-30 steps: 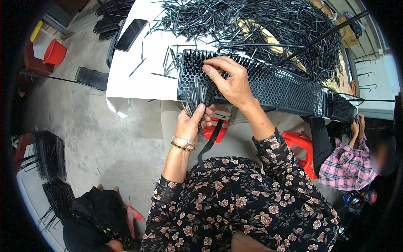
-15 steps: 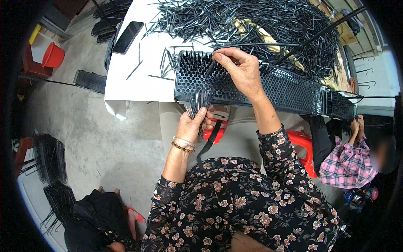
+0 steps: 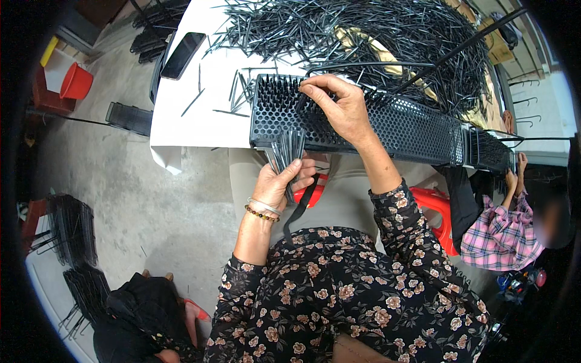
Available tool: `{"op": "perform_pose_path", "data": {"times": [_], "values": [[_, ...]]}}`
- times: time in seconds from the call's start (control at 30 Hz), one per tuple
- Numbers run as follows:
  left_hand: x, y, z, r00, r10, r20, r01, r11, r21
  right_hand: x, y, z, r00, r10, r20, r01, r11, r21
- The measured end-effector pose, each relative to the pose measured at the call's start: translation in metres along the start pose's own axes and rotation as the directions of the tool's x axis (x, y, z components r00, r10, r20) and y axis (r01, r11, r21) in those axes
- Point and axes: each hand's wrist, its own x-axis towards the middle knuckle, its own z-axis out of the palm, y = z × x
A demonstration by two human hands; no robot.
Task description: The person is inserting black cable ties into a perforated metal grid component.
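The left hand is closed around a bundle of thin black sticks, their tips fanned out just beside the near edge of a perforated black rack. Over the rack's upright sticks, the right hand brings thumb and forefinger together, though I cannot tell whether they grip one. Behind, a loose heap of similar sticks covers much of the white-topped counter.
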Motion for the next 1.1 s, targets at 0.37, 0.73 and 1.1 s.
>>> {"op": "perform_pose_path", "data": {"times": [0.37, 0.73, 1.1], "values": [[0.004, -0.002, 0.003, 1.0, 0.014, -0.004, -0.014, 0.999, -0.043, -0.01, 0.014, 0.013, 0.981, 0.083, -0.177, -0.054, 0.986, 0.16], [0.003, -0.003, 0.003, 1.0, 0.001, -0.014, -0.001, 1.0, 0.004, -0.015, 0.013, 0.017, 0.976, 0.078, -0.203, -0.046, 0.987, 0.155], [0.005, -0.003, 0.005, 0.999, 0.029, -0.036, -0.028, 1.0, 0.007, -0.02, 0.018, 0.023, 0.963, -0.253, -0.097, 0.22, 0.938, -0.268]]}}
